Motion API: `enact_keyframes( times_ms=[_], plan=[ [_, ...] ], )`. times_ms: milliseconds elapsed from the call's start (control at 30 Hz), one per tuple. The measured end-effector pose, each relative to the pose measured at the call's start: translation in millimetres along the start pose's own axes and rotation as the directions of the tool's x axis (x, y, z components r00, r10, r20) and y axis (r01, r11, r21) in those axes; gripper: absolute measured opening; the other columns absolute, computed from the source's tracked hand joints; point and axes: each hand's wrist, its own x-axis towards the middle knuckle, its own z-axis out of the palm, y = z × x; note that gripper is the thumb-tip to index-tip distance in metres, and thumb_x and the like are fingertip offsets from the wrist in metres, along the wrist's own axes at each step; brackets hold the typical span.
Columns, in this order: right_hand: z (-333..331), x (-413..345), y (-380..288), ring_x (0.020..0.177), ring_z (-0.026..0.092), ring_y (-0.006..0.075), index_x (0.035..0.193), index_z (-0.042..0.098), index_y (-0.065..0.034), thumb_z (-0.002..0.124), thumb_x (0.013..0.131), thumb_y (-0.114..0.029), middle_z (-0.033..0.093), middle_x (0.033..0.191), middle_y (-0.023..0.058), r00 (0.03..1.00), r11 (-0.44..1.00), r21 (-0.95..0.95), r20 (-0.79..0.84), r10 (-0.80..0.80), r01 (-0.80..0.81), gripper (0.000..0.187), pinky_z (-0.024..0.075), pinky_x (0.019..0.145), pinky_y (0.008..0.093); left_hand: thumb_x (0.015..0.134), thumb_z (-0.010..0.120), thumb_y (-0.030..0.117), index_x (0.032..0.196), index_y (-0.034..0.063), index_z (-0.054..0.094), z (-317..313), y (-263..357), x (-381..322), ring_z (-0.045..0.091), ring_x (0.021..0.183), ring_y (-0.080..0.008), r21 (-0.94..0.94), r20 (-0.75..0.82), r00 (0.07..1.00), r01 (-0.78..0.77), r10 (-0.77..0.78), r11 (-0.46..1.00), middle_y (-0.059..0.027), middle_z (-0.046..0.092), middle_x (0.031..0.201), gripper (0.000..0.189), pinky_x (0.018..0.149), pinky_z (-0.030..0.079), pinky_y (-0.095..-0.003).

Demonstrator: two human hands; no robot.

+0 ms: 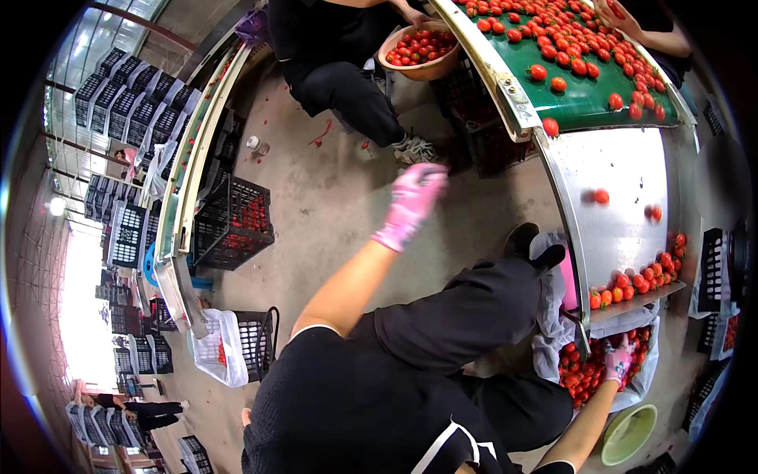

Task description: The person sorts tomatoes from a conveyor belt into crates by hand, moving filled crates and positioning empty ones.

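Note:
My left hand (414, 198), in a pink patterned glove, hangs blurred over the concrete floor with its fingers curled. Whether anything is inside it I cannot tell. My right hand (619, 361), gloved the same way, reaches among the red cherry tomatoes (577, 376) in a crate lined with white plastic (648, 373). Its fingertips are partly hidden among the fruit. Just above that crate, a sloping metal chute (622, 160) carries a few loose tomatoes, some blurred. A row of tomatoes (639, 281) rests against its lower lip.
Beyond the chute, a green conveyor belt (515, 65) bears many tomatoes. A co-worker's hand (417, 16) touches an orange basin (426, 72) of tomatoes. A green basin (630, 435) stands beside my crate. A black crate (234, 222) and a white-lined crate (222, 349) stand by another conveyor.

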Motion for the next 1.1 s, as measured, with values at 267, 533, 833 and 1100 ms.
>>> enact_keyframes(
  times_ms=[267, 533, 833, 1100],
  plan=[
    [-1.4, -95.1, -29.1, 0.118, 0.051, 0.0442, 0.121, 0.06, -0.0082, 0.075, 0.073, -0.029, 0.052, 0.13, 0.029, 0.99, 0.988, 0.108, 0.078, -0.121, 0.113, 0.054, 0.0428, 0.099, 0.0477, 0.078, 0.061, 0.038, 0.13, 0.0108, 0.058, -295.3, -187.2, -34.9, 0.053, 0.123, -0.0346, 0.751, -0.463, 0.761, 0.609, -0.455, 0.255, -0.0199, 0.057, 0.131, 0.059, 0.104, 0.042, -0.0391],
    [-22.0, -136.5, -18.4, 0.122, 0.051, 0.037, 0.133, 0.054, -0.0131, 0.07, 0.074, -0.031, 0.056, 0.129, 0.02, 0.979, 0.978, 0.079, -0.067, -0.19, 0.195, 0.063, 0.0395, 0.104, 0.0457, 0.088, 0.06, 0.036, 0.129, 0.0053, 0.059, -170.9, -188.9, 7.5, 0.05, 0.127, -0.027, 0.744, -0.133, 0.856, 0.419, -0.499, 0.52, -0.0134, 0.054, 0.137, 0.05, 0.108, 0.036, -0.0368],
    [33.3, -208.6, -35.6, 0.123, 0.05, 0.0334, 0.112, 0.064, -0.0145, 0.067, 0.079, -0.029, 0.057, 0.129, 0.0118, 0.912, 0.984, 0.168, -0.41, 0.01, 0.065, 0.036, 0.0342, 0.106, 0.0491, 0.09, 0.064, 0.021, 0.127, 0.0, 0.055, -102.5, -110.7, 51.3, 0.059, 0.11, -0.0289, 0.637, 0.24, 0.971, -0.149, -0.011, 0.757, -0.0174, 0.062, 0.121, 0.044, 0.095, 0.046, -0.0377],
    [25.3, -249.7, -45.8, 0.118, 0.051, 0.0338, 0.115, 0.058, -0.0053, 0.059, 0.081, -0.017, 0.06, 0.115, 0.0147, 0.783, 0.923, 0.378, -0.551, 0.289, -0.074, 0.036, 0.0364, 0.104, 0.0474, 0.086, 0.06, 0.002, 0.119, 0.0007, 0.059, 116.4, 100.2, -79.3, 0.06, 0.106, -0.0303, -0.084, 0.612, 0.477, -0.754, 0.631, 0.651, -0.0162, 0.062, 0.116, 0.033, 0.093, 0.047, -0.0392]
  ],
)
